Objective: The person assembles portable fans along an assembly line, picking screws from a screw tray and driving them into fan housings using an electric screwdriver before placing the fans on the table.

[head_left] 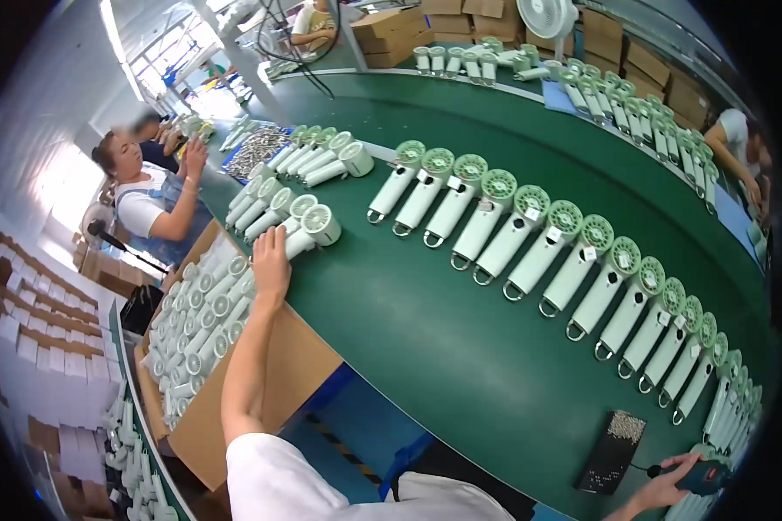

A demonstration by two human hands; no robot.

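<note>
My left hand [272,258] reaches to the left edge of the bench, its fingers over the handle of a pale green handheld fan [320,224]. That fan lies at the near end of a cluster of similar fans [274,204]. At the lower right my right hand [666,488] grips a dark electric screwdriver [705,477]. Beside it, a black tray [606,473] bears many small screws at its far end. A long curved row of handheld fans [543,267] with metal loops at their handle ends runs across the bench to the right.
An open cardboard box [300,365] full of white fan parts stands left of the green bench [408,304]. A blue tray of metal parts [256,152] lies beyond the cluster. Co-workers [156,195] sit at the far left and right. More fans [626,108] line the far bench edge.
</note>
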